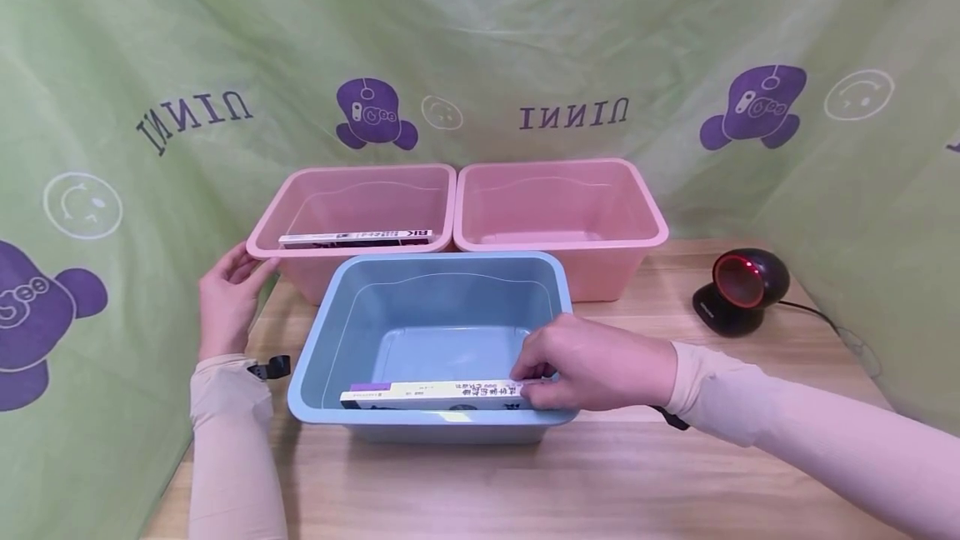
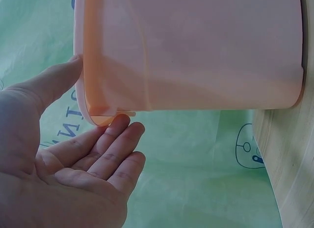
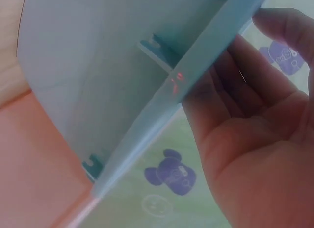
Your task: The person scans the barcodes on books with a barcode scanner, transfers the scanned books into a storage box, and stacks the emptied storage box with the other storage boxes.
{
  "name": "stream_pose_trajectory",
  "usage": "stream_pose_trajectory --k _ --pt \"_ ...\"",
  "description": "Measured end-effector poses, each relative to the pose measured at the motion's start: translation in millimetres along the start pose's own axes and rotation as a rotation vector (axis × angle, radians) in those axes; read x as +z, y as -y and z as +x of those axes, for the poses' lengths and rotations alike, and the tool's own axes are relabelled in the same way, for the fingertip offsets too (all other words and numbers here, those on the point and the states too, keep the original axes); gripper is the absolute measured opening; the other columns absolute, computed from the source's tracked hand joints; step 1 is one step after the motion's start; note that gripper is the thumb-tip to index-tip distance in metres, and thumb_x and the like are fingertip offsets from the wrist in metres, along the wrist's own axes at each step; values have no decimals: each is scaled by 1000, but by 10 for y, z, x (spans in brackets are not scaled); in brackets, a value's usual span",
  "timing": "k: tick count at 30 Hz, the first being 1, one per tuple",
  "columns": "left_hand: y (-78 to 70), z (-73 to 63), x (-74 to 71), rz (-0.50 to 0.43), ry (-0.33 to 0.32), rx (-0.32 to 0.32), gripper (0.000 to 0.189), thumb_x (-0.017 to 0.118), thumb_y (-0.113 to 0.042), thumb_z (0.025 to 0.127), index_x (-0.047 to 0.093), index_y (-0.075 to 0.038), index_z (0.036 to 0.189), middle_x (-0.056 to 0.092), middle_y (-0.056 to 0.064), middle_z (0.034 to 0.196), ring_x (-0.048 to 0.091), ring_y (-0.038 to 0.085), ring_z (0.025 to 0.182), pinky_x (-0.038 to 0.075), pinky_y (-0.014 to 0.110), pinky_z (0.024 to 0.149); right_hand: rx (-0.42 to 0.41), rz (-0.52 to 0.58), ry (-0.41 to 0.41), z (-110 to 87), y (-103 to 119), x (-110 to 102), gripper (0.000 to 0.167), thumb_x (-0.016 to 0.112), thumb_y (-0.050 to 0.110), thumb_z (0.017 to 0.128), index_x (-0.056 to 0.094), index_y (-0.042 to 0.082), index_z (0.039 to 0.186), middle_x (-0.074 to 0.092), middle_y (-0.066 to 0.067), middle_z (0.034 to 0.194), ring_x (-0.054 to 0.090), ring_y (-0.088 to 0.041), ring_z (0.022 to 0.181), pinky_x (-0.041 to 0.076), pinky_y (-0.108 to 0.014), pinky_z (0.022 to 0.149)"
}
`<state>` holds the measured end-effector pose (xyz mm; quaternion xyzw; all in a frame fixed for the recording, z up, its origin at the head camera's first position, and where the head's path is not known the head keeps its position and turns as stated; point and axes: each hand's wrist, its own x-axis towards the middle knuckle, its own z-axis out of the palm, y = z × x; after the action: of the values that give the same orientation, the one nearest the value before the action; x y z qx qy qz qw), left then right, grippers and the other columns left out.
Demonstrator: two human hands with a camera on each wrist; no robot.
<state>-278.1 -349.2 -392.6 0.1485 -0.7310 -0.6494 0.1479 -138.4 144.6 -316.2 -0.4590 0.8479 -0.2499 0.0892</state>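
A blue plastic bin (image 1: 442,432) stands in front of two pink bins. Inside it, along the near wall, is a white-spined book (image 1: 427,395) with printed text and a purple patch at its left. My right hand (image 1: 592,361) reaches over the bin's right rim and pinches the book's right end between thumb and fingers. In the right wrist view the blue rim (image 3: 162,100) hides the fingertips. My left hand (image 1: 228,298) touches the near left corner of the left pink bin (image 1: 300,273), thumb against the rim, other fingers extended beside it, as the left wrist view shows.
A thin white-edged book (image 1: 356,237) lies along the near wall of the left pink bin. The right pink bin (image 1: 615,265) adjoins it. A black scanner (image 1: 738,290) with a glowing red ring and a cable stands at right. Green printed cloth (image 1: 480,40) surrounds the wooden table (image 1: 675,482).
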Motion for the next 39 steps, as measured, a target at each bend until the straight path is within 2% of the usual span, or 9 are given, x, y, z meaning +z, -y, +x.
stream_pose_trajectory --k 5,10,15,19,23,26,32,34,39 --pt "2 8 -5 -17 0 4 78 89 -21 98 54 -12 166 67 -1 147 63 12 138 57 2 89 24 31 8 2 -45 -27 16 77 7 99 84 20 93 65 17 79 54 9 73 54 -13 66" --pt "6 14 -5 -39 -2 15 76 89 -18 98 55 -10 166 69 -4 140 63 11 135 57 2 90 12 35 22 28 -70 -58 19 78 4 95 81 22 88 62 18 77 53 8 72 52 -14 65" --pt "14 16 -13 -48 -1 17 76 89 -16 98 55 -9 165 69 -8 134 63 11 133 57 2 89 34 38 82 58 -102 -83 20 80 3 91 78 22 86 61 18 78 55 8 74 54 -13 68" --pt "16 17 -13 -48 4 15 77 89 -17 97 55 -9 165 69 -7 136 63 12 134 58 2 90 33 38 125 90 -116 -87 23 79 2 90 74 22 81 57 18 75 53 8 72 51 -13 66" --pt "7 21 -7 -37 9 13 78 90 -19 98 54 -10 166 68 -5 141 63 12 136 58 2 90 34 23 133 111 -114 -77 26 78 2 91 73 23 77 54 18 71 49 7 68 45 -13 61" --pt "4 24 -2 -24 7 10 79 90 -22 98 53 -11 167 68 -3 144 62 13 138 57 2 90 41 -2 123 124 -115 -49 28 79 1 92 74 23 76 52 18 68 45 5 66 40 -13 59" --pt "4 10 10 -24 0 -2 78 89 -20 98 53 -12 167 67 -2 146 62 13 138 57 2 90 41 -79 73 154 -130 47 33 80 2 89 65 22 67 43 17 62 36 4 61 30 -14 54" --pt "4 7 10 -26 -4 -1 77 89 -19 98 54 -12 166 68 -2 145 62 13 137 57 2 90 37 -99 39 155 -136 76 33 80 3 88 65 23 66 43 17 61 36 4 61 30 -14 54" --pt "-9 4 9 -23 -3 1 77 89 -19 98 54 -12 166 67 -1 148 62 14 139 57 2 90 45 -102 -50 144 -153 123 25 83 7 87 72 24 71 53 19 65 43 5 64 38 -13 56"
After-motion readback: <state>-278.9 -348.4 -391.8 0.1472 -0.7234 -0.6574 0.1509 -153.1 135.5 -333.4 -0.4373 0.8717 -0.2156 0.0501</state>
